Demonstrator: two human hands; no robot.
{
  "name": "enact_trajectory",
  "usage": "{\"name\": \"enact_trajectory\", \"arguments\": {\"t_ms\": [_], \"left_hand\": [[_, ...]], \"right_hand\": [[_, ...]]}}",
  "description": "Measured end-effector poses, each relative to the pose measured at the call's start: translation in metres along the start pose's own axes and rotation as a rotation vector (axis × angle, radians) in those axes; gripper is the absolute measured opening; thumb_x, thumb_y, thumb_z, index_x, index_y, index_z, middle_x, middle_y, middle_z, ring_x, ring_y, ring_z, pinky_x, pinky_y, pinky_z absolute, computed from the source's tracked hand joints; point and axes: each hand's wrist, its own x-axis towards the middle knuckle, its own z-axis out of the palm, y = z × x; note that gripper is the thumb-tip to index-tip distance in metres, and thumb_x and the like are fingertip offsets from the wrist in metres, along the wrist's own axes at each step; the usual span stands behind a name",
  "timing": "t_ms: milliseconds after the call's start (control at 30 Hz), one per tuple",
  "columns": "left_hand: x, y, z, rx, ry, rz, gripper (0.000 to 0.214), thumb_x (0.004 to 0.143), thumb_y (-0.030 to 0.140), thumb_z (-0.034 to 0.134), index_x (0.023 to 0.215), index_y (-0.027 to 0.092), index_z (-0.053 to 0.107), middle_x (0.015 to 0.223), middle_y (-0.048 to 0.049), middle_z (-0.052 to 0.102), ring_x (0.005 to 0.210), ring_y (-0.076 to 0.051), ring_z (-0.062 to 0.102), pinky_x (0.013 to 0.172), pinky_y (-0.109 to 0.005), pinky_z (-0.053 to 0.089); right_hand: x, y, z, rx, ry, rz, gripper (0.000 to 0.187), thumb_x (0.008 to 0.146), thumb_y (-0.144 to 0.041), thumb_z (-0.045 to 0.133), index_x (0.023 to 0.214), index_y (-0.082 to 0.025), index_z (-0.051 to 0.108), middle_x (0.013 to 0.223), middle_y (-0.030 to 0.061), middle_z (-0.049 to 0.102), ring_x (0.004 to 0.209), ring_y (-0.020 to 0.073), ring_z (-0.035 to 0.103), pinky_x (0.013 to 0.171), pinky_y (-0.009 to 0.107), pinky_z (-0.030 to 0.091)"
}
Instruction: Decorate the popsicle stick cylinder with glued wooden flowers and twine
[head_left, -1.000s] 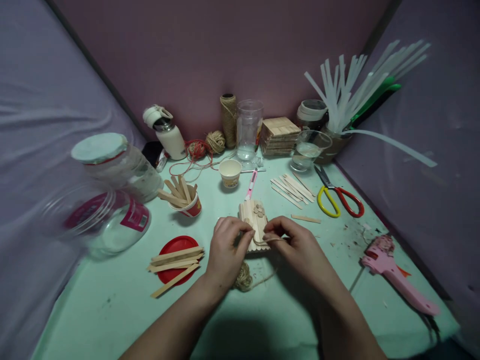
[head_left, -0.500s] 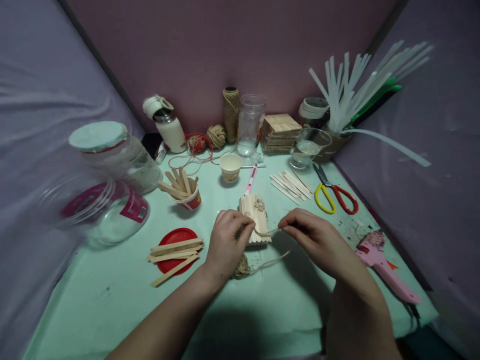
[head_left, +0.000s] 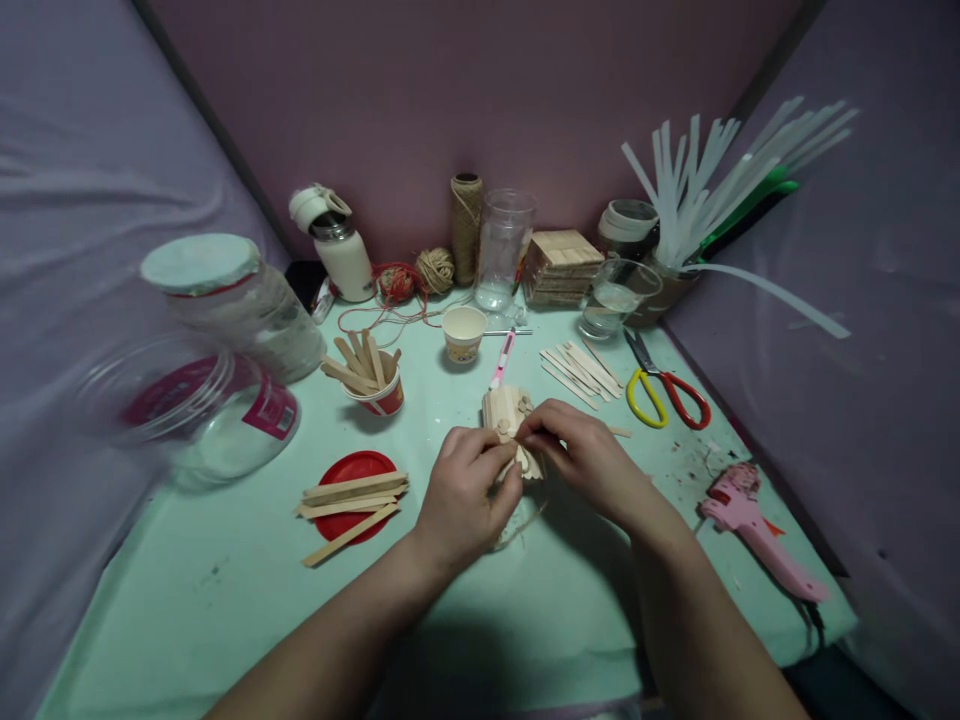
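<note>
A small raft of wooden craft sticks (head_left: 507, 410) with a few round wooden discs on top lies at the middle of the green table (head_left: 225, 600). My left hand (head_left: 466, 497) is closed, pinching the near left edge of the raft. My right hand (head_left: 581, 455) is closed in a pinch over the raft's near right part, holding jute twine. A strand of that twine (head_left: 529, 521) shows below the hands. The twine ball is hidden under my left hand.
Loose sticks lie on a red lid (head_left: 351, 492) at the left, near a red cup of sticks (head_left: 373, 383) and two big jars (head_left: 217, 400). Scissors (head_left: 660, 385), a pink glue gun (head_left: 754, 528), loose sticks (head_left: 581, 368), a paper cup (head_left: 463, 332) and a pink knife (head_left: 501, 362) surround the raft.
My right hand, which had pulled the twine out to the right, has come back left over the raft. My left hand has shifted slightly right and covers the twine ball.
</note>
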Motion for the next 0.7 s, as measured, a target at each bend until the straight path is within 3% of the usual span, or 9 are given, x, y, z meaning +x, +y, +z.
{"name": "enact_trajectory", "arguments": {"t_ms": [200, 367, 700], "left_hand": [[-0.002, 0.000, 0.001, 0.097, -0.005, 0.073, 0.018, 0.091, 0.022, 0.058, 0.103, 0.015, 0.069, 0.098, -0.0102, 0.067, 0.091, -0.023, 0.055, 0.081, -0.039, 0.049], [0.004, -0.001, -0.003, 0.124, -0.004, 0.061, 0.011, 0.090, 0.017, 0.059, 0.092, 0.015, 0.070, 0.092, -0.0085, 0.068, 0.087, -0.022, 0.054, 0.078, -0.038, 0.048], [0.010, 0.001, -0.009, 0.211, -0.119, 0.116, 0.010, 0.090, 0.020, 0.061, 0.090, 0.015, 0.069, 0.093, -0.0099, 0.067, 0.088, -0.024, 0.053, 0.078, -0.040, 0.050]], "right_hand": [[-0.002, 0.007, 0.003, 0.077, 0.041, 0.078, 0.011, 0.089, -0.012, 0.058, 0.084, -0.021, 0.061, 0.085, 0.0006, 0.062, 0.081, 0.0165, 0.059, 0.074, 0.028, 0.043], [-0.003, 0.010, 0.007, 0.130, 0.077, 0.119, 0.009, 0.087, -0.014, 0.060, 0.082, -0.021, 0.061, 0.084, 0.0001, 0.062, 0.081, 0.0169, 0.058, 0.074, 0.029, 0.043], [-0.002, 0.008, 0.009, 0.162, 0.094, 0.156, 0.008, 0.086, -0.015, 0.059, 0.080, -0.021, 0.061, 0.081, 0.0001, 0.061, 0.077, 0.0162, 0.057, 0.072, 0.028, 0.043]]}}
